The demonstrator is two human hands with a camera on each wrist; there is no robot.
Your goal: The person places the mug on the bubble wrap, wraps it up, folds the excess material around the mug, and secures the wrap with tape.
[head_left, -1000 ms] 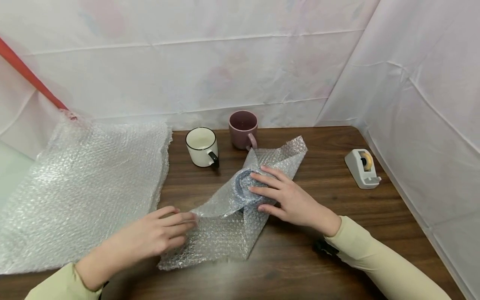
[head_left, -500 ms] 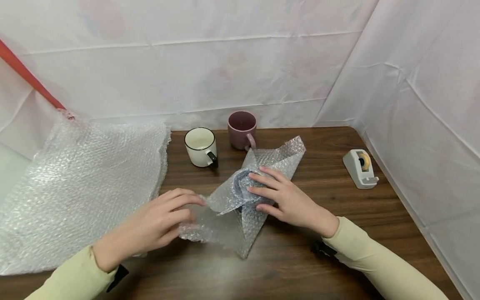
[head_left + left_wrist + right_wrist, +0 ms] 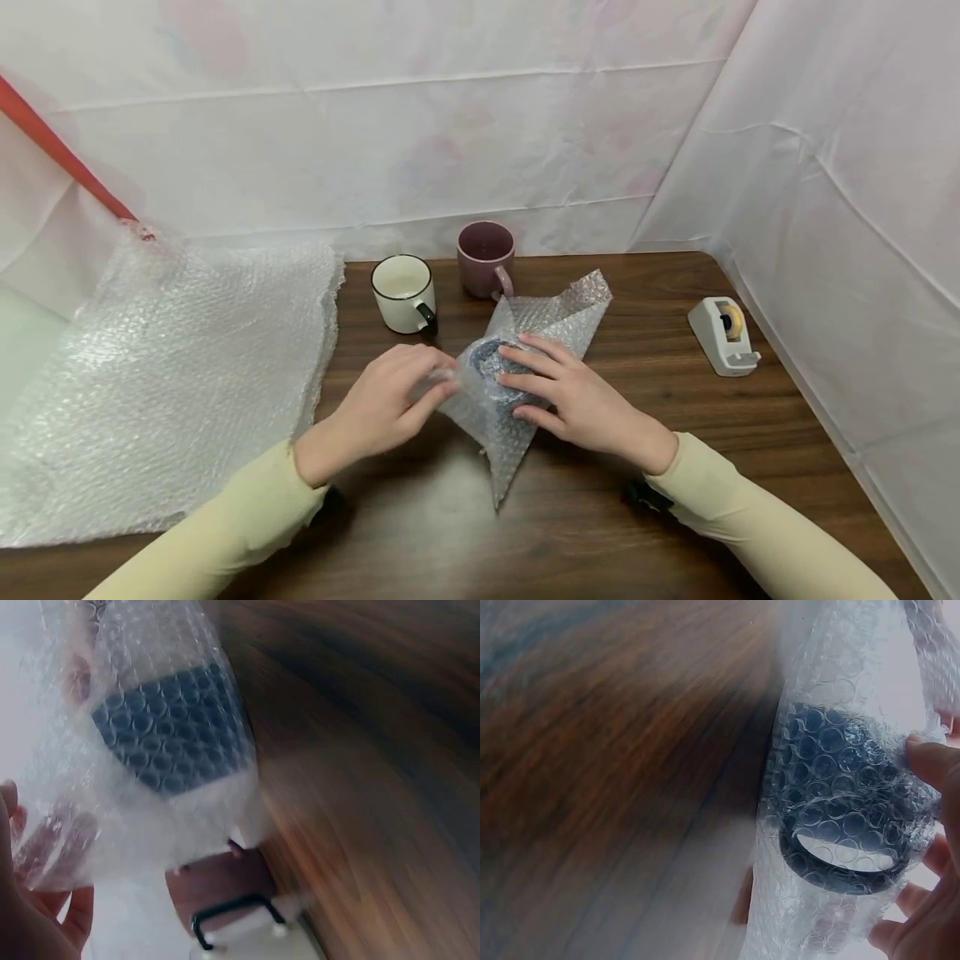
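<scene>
A dark blue mug [image 3: 817, 750] stands inside a piece of clear bubble wrap [image 3: 506, 454] near the middle of the table; its handle shows through the wrap in the right wrist view. My right hand [image 3: 573, 392] rests on the mug's covered top with spread, fairly straight fingers. Between thumb and fingers, my left hand [image 3: 390, 396] pinches the left flap of the wrap, lifted against the mug's left side. One pointed corner of the wrap lies toward the table's front, another sticks out at the back right.
Behind the wrapped mug stand a white mug [image 3: 397, 308] with a black handle and a mauve mug [image 3: 480, 275]. A stack of bubble wrap sheets [image 3: 187, 375] covers the table's left. A tape dispenser [image 3: 722, 337] stands at the right, near the white curtain [image 3: 862, 250].
My left hand has moved right and up, lifting the left flap of bubble wrap off the table and over to the mug. The right hand has stayed on the mug's top.
</scene>
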